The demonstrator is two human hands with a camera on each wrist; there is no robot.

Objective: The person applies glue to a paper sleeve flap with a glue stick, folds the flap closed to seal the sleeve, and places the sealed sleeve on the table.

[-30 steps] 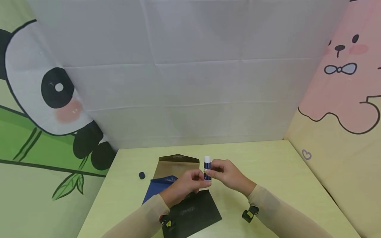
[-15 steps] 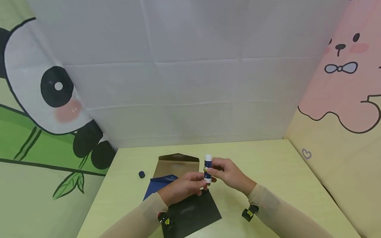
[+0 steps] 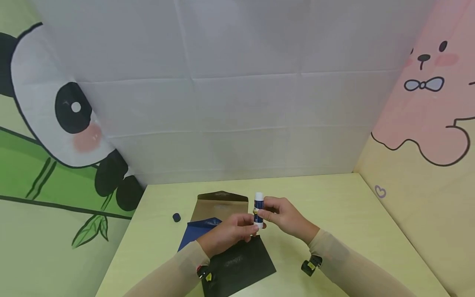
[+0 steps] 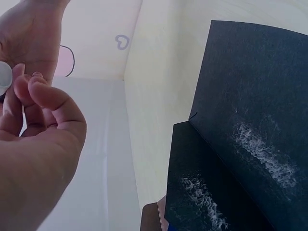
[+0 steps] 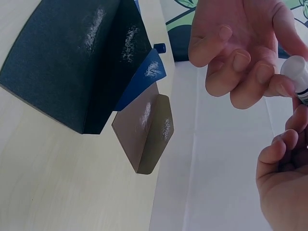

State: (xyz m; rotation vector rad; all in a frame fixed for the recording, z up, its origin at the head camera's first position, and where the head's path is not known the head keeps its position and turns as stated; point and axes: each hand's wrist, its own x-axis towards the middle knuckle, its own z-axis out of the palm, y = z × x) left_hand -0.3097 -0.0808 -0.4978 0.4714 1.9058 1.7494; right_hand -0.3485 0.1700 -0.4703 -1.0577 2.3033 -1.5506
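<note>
Both my hands hold a white-and-navy cylindrical glue stick (image 3: pixel 259 207) upright above a pale yellow table (image 3: pixel 334 202).
My right hand (image 3: pixel 289 220) grips the navy barrel between thumb and fingers, narrowed to its width, while my left hand (image 3: pixel 231 234) pinches the white base just below that hold; the stick's white upper end stands clear above my fingers. Under and nearer than my left hand lies a black paper envelope (image 3: pixel 241 268), its flap raised and marked with whitish smears. Left of the grip, a blue paper envelope (image 3: pixel 192 237) shows partly behind that hand; farther out is a brown paper envelope (image 3: pixel 219 209), flap open. A small dark blue round cap (image 3: pixel 176 217) sits well left of my hands.
</note>
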